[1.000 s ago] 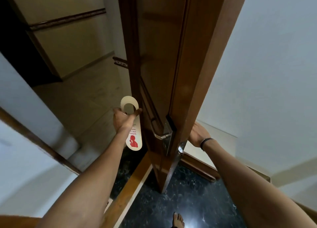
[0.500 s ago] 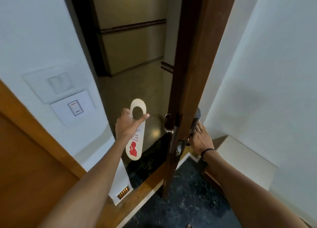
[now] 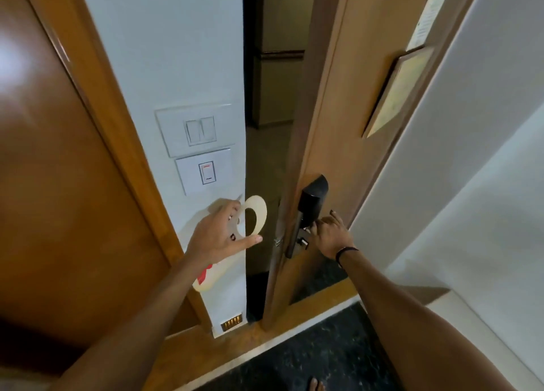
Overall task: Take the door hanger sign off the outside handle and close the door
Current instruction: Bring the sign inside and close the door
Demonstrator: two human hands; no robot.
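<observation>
Floor (image 3: 309, 358) nearest me is dark marble, with a bare toe poking in at the bottom edge and a wooden threshold (image 3: 235, 340) running across just beyond it. Looks like the sign part is done: the door hanger sign (image 3: 256, 215) is off the handle and in the left hand (image 3: 219, 237), pinched near its loop, with the red-printed end hanging down behind the wrist, just in front of the white wall. Right hand (image 3: 331, 234) is on the inside lock plate (image 3: 307, 214) of the door (image 3: 338, 125), fingers curled around the lever area, though I can't tell how firm the grip is. So I'd say we're on the closing step. The gap between the door edge and the wall strip with the switches (image 3: 200, 131) is narrow, hallway visible through it further back. Next move probably needs the sign hand pulled left out of that gap before the door swings shut, or it gets nipped at the jamb.
</observation>
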